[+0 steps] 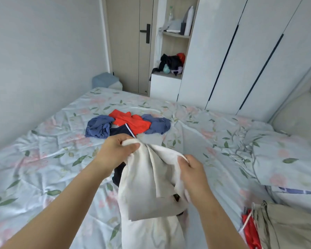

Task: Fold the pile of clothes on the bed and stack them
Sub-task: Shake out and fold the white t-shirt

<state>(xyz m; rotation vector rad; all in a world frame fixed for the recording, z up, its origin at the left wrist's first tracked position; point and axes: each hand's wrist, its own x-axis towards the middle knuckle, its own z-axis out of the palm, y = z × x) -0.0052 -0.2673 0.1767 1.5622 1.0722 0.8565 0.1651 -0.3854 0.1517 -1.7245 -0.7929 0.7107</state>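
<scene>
A white garment (147,187) hangs crumpled in front of me above the floral bed sheet (43,159). My left hand (115,150) grips its top edge, fingers curled round the cloth. My right hand (192,169) pinches another part of the edge, lower and to the right. Beyond them lies a loose pile: a blue garment (99,128), a red garment (131,123), another blue piece (158,125) and a dark navy piece (119,131). More dark cloth (118,174) shows under the white garment. At the lower right lie a folded khaki garment (287,227) and a red one (250,229).
A pillow (284,159) in the same floral fabric lies at the right, below a padded headboard (298,112). White wardrobe doors (241,51) stand behind the bed, beside a shelf niche (171,69) holding clothes. A closed door (131,42) is at the back.
</scene>
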